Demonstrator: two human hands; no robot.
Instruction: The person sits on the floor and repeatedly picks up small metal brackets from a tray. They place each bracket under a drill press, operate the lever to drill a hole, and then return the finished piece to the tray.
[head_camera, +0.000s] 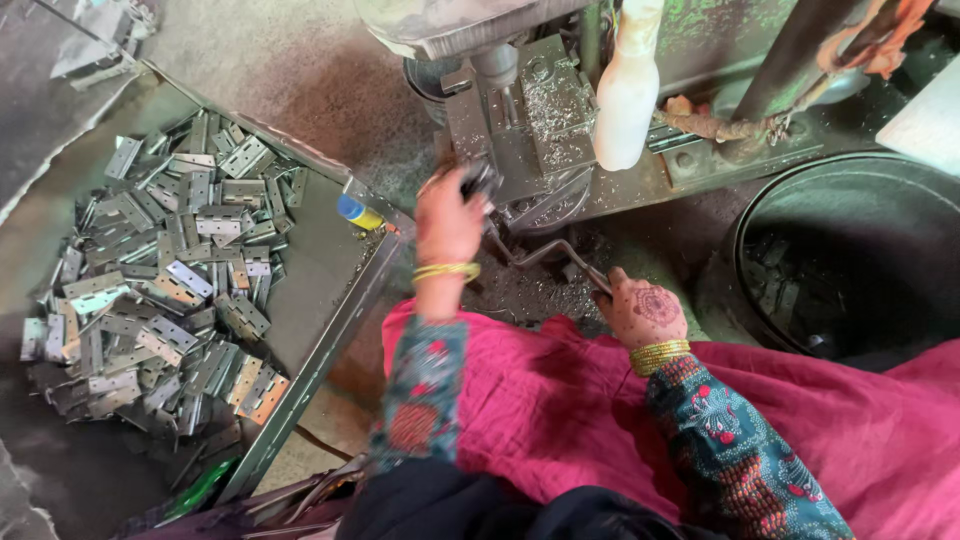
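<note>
The left hand (447, 222) closes its fingers round a dark part, perhaps a hinge, at the drill (520, 110). The right hand (645, 310) grips the crank (545, 252); hinges (170, 290) lie left.

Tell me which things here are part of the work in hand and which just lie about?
In use:
left hand on the grey metal drill press
right hand on the bent metal crank handle
pile of grey metal hinges

Lying about:
white plastic bottle
small blue-and-yellow cylinder
large black round tub

Both hands wear gold bangles below teal floral-patterned sleeves; the right hand (648, 312) bears a dark henna design.
</note>
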